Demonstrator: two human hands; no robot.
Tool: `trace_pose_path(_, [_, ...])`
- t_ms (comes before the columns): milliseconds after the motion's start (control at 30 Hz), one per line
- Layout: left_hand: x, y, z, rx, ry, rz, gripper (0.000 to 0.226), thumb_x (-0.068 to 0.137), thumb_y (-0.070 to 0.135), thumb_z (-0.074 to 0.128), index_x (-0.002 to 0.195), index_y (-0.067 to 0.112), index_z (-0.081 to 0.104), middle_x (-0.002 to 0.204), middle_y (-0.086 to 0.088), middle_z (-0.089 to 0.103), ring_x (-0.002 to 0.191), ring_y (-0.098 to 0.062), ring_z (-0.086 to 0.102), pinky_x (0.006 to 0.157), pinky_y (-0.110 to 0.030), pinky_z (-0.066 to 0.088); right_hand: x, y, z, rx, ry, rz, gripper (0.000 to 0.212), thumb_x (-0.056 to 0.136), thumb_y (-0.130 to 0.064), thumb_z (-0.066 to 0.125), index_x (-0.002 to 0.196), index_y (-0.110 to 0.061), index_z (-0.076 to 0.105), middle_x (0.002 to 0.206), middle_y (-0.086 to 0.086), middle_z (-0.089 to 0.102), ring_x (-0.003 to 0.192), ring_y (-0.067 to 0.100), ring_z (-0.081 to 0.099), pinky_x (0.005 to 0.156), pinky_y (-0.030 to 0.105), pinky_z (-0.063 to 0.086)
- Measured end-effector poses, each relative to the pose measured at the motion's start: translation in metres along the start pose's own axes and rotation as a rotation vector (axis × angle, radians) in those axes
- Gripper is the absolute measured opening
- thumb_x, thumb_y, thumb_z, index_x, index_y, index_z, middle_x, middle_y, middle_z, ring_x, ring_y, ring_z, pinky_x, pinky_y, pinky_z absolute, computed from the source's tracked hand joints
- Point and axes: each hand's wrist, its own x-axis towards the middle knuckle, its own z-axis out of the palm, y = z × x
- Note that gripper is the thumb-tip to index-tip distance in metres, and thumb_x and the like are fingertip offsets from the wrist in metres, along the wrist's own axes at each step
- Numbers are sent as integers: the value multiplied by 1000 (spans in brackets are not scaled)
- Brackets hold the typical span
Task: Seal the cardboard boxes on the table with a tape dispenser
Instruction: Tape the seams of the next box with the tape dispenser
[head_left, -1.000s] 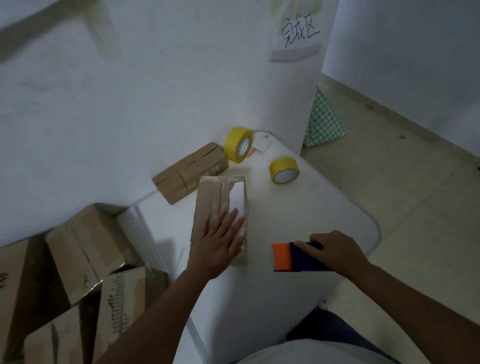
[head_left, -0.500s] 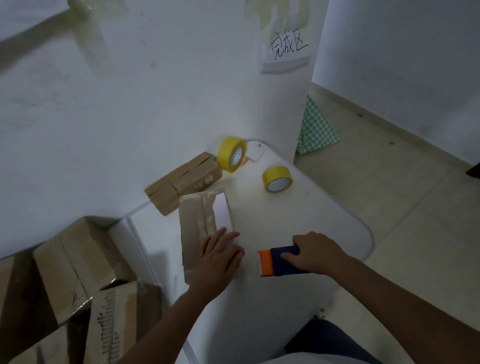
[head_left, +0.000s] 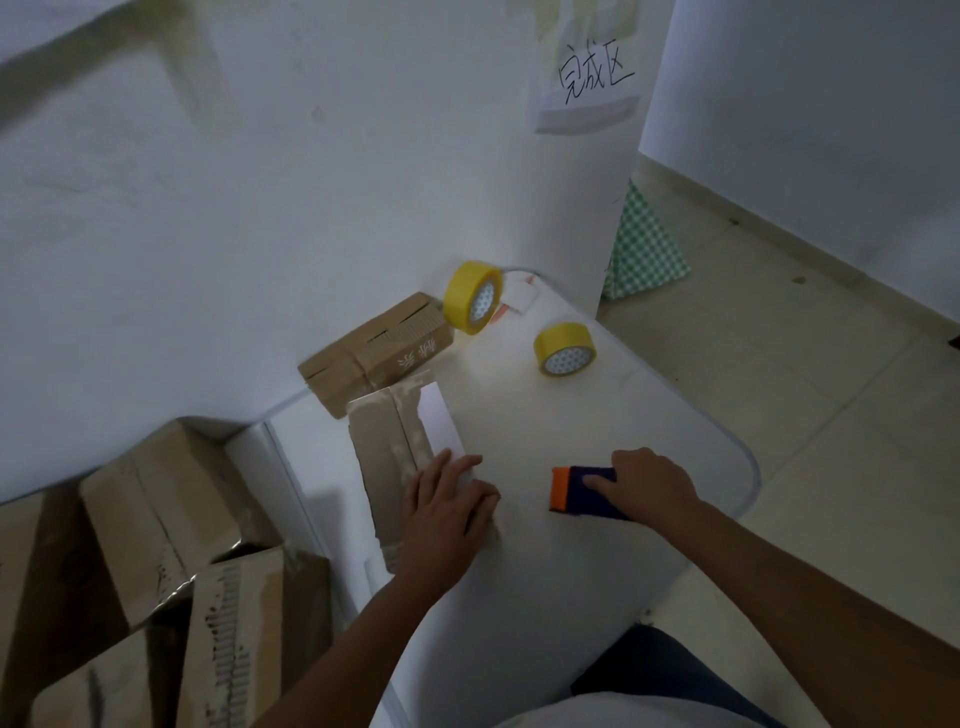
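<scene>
Cardboard box (head_left: 387, 457) was pinned flat under the spread left hand (head_left: 447, 512), gripping nothing. Tape dispenser (head_left: 584, 491), just beside those fingers, was clasped in the right hand (head_left: 649, 486). A crooked seam was judged likely if the lightly held box slid.

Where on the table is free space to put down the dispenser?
Bare tabletop lies between the flat tape roll and the right hand, out to the rounded edge. The wall side is crowded: two boxes, standing roll.

Dispenser (head_left: 587, 493) rear under right hand (head_left: 652, 486)
</scene>
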Motion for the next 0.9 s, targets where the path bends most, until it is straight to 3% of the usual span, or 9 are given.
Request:
trace_pose_path(200, [1, 2, -3, 27, -47, -15, 33, 104, 43, 36, 118, 33, 64, 156, 14, 28, 151, -15, -1, 120, -38, 1, 13, -16, 24, 281, -26, 16, 26, 100, -28, 46, 113, -6, 50, 107, 13, 61, 94, 27, 60, 70, 31, 40])
trace_pose_path(300, [1, 3, -4, 19, -42, -13, 32, 104, 42, 37, 118, 32, 64, 156, 14, 29, 151, -16, 1, 121, -42, 6, 11, -25, 32, 315, 80, -60, 24, 96, -20, 50, 116, -7, 54, 109, 11, 59, 99, 27, 57, 78, 33, 40])
trace_pose_path(367, [1, 3, -3, 16, -37, -10, 32, 104, 42, 37, 118, 31, 64, 156, 13, 30, 151, -16, 1, 121, -41, 6, 2, -41, 38, 624, 29, -57, 24, 96, -15, 51, 119, -10, 58, 115, 8, 62, 101, 22, 58, 84, 29, 42])
trace_pose_path(433, [0, 2, -2, 30, -35, -5, 33, 104, 43, 36, 120, 31, 63, 156, 12, 29, 151, -16, 1, 121, -39, 5, -11, -61, 41, 1113, -235, 99, 23, 100, -23, 49, 115, -12, 61, 115, 5, 67, 100, 18, 63, 89, 31, 48])
trace_pose_path(500, [1, 2, -1, 36, -26, 0, 32, 104, 43, 37, 119, 31, 62, 156, 12, 29, 151, -16, 1, 121, -39, 5, -19, -71, 43, 1380, -379, 209, 33, 101, -36, 46, 108, -10, 65, 102, 6, 71, 95, 18, 67, 90, 35, 52])
trace_pose_path(567, [0, 0, 0, 36, -16, 8, 32, 104, 42, 37, 119, 30, 62, 156, 11, 30, 151, -16, 1, 121, -39, 6, -25, -71, 43, 1359, -339, 159, 35, 98, -38, 51, 101, -8, 68, 90, 6, 71, 86, 17, 68, 84, 33, 53])
trace_pose_path(667, [0, -1, 2, 5, -20, 22, 31, 104, 41, 38, 125, 32, 58, 157, 11, 29, 151, -15, 1, 122, -42, 7, -28, -68, 45, 1305, -221, 90, 25, 96, -25, 58, 94, -3, 67, 81, 8, 65, 78, 16, 63, 76, 28, 51])
trace_pose_path(767, [2, -4, -5, -201, 22, -42, 38, 103, 36, 43, 141, 31, 45, 160, 11, 25, 150, -11, 11, 123, -44, 14, -29, -70, 46, 1275, -142, 64, 21, 96, -20, 57, 92, -2, 66, 77, 6, 63, 77, 17, 59, 78, 32, 51])
trace_pose_path(900, [-4, -22, -13, -226, 9, -36, 55, 101, 42, 27, 152, 21, 33, 160, 12, 19, 151, -8, 10, 124, -40, 16, -34, -69, 48, 1190, -76, -10, 20, 98, -22, 54, 87, -7, 62, 78, 5, 62, 78, 17, 59, 78, 35, 50])
